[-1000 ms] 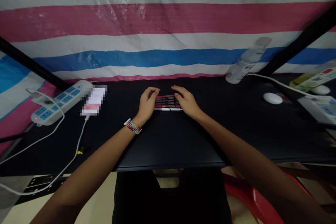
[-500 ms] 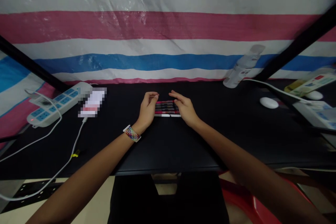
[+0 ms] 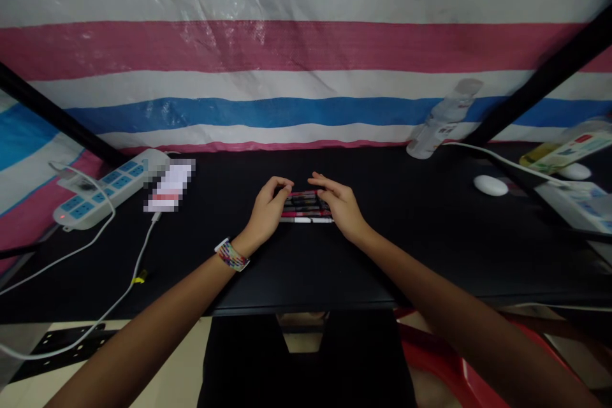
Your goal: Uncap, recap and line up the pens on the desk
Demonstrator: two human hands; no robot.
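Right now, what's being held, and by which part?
Left hand and right hand flank the pens at opposite ends; whether either grips them can't be told.

Plastic pens (image 3: pixel 306 208), glossy plastic sheeting (image 3: pixel 229 44)

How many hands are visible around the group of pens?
2: the left hand at the left ends of the pens, the right hand at their right ends.

You can pass on the counter (image 3: pixel 306 268) between your forearms (image 3: pixel 418 273), on the near side of the pens (image 3: pixel 306 207). Farther right, the bottle (image 3: pixel 437 127) and white oval object (image 3: pixel 491 185) obstruct you; left, the phone (image 3: pixel 171 185), white cable (image 3: pixel 143 245) and power strip (image 3: pixel 108 188) do. The striped sheet (image 3: pixel 287 44) bounds your far side.
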